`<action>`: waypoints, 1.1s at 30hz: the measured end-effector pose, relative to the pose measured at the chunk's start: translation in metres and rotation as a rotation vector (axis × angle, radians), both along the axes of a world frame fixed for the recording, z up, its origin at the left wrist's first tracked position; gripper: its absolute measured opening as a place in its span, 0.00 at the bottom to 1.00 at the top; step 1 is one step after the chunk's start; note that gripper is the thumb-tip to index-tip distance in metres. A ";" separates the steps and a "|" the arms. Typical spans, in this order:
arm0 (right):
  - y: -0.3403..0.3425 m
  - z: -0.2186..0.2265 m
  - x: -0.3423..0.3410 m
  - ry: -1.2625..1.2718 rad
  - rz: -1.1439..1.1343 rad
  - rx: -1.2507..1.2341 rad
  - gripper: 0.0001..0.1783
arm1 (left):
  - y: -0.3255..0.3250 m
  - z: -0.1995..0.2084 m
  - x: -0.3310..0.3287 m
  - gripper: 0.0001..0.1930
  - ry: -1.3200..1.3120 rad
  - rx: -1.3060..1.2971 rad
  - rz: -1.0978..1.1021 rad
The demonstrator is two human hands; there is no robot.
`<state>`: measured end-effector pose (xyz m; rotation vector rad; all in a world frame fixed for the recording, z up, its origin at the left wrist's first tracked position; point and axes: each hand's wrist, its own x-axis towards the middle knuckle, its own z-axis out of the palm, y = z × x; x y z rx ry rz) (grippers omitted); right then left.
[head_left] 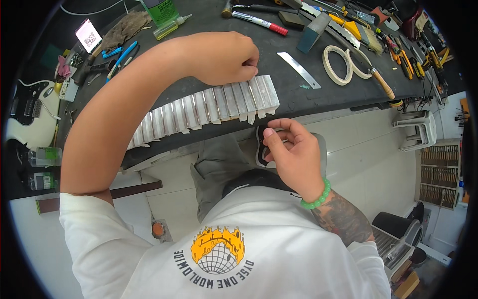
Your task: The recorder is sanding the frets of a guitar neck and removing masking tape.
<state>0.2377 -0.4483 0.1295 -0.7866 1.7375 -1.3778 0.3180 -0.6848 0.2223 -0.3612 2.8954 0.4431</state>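
A guitar neck (205, 106) lies along the near edge of the bench, its fretboard covered in strips of pale masking tape between the metal frets. Short tape ends hang over its near side. My left hand (226, 57) is closed at the neck's far edge, close to the right end; its fingertips are mostly hidden. Just off the near side of that same end, my right hand (298, 149) is held with thumb and index finger nearly together and the other fingers curled. Whether either hand pinches a bit of tape cannot be made out.
On the bench are a steel blade (298, 70), masking tape rolls (337, 66), a red-capped marker (260, 23), a metal block (313, 34) and a wooden-handled tool (382, 83). A green bottle (160, 11) and brown rag (124, 31) lie farther left. A white guitar body (30, 122) is at far left.
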 end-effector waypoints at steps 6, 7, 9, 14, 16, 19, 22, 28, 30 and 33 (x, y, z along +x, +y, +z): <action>0.009 0.002 -0.010 -0.076 0.039 0.015 0.15 | 0.000 0.013 -0.010 0.13 -0.103 0.007 -0.049; 0.011 0.001 -0.012 -0.082 0.048 0.007 0.15 | -0.003 0.013 -0.012 0.13 -0.109 0.004 -0.051; 0.014 -0.002 -0.014 -0.091 0.052 -0.007 0.15 | -0.005 0.011 -0.016 0.12 -0.115 0.035 -0.033; 0.022 -0.011 -0.015 -0.086 0.013 -0.058 0.15 | -0.008 0.011 -0.023 0.11 -0.190 0.143 0.042; 0.024 -0.012 -0.014 -0.050 0.013 -0.074 0.14 | -0.013 0.006 -0.021 0.12 -0.187 0.189 0.058; 0.019 -0.004 -0.024 0.046 -0.012 -0.113 0.13 | -0.017 0.002 -0.020 0.13 -0.146 0.252 0.053; -0.010 0.028 -0.047 0.337 0.018 -0.241 0.14 | -0.023 0.000 -0.012 0.15 -0.114 0.391 0.105; -0.100 0.042 -0.083 0.896 0.447 -0.260 0.21 | -0.036 -0.014 0.006 0.24 0.049 0.776 0.129; -0.118 0.048 -0.083 0.825 0.614 -0.142 0.21 | -0.033 -0.013 0.009 0.28 0.064 0.679 0.215; -0.127 0.055 -0.082 0.690 0.657 -0.041 0.19 | -0.028 -0.010 0.015 0.29 0.084 0.689 0.248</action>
